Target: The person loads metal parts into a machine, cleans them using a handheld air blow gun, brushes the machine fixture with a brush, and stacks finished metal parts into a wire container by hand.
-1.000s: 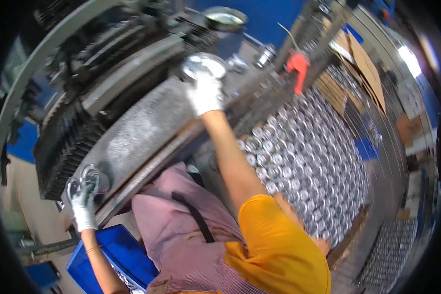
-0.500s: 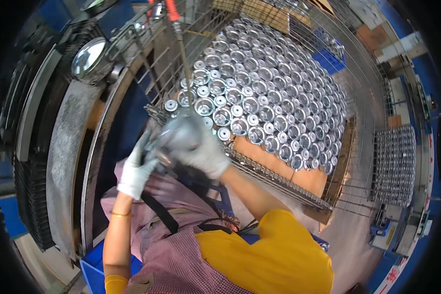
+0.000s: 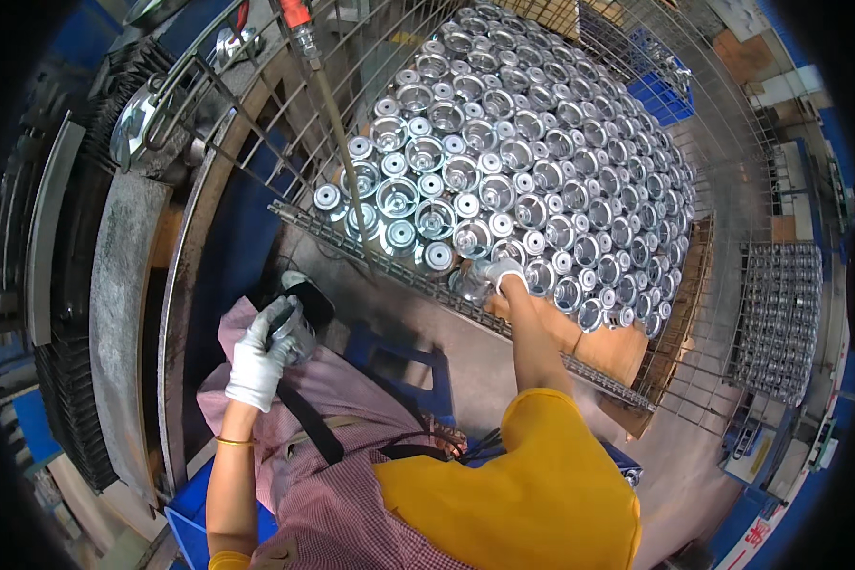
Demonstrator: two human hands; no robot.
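Note:
My left hand [image 3: 255,369], in a white glove, is closed around a shiny metal cup-shaped part [image 3: 297,344] in front of my apron. My right hand [image 3: 506,274], gloved too, reaches over the near edge of a wire basket [image 3: 418,281]. Its fingers are closed on another metal cup [image 3: 472,285] at the near end of the rows. Inside the basket, many similar shiny round parts [image 3: 497,193] stand packed on brown cardboard [image 3: 589,342], larger cups alternating with small round pieces.
Left of me runs a worn metal ledge [image 3: 128,323] with a round shiny piece [image 3: 147,128] at its far end. A hose with a red fitting [image 3: 296,13] hangs over the basket. A blue crate [image 3: 192,518] is low left; another loaded rack [image 3: 779,323] stands right.
My hands were together at a blurred metal piece. Now my right hand has gone right to the basket's near edge, while my left holds a cup near my apron.

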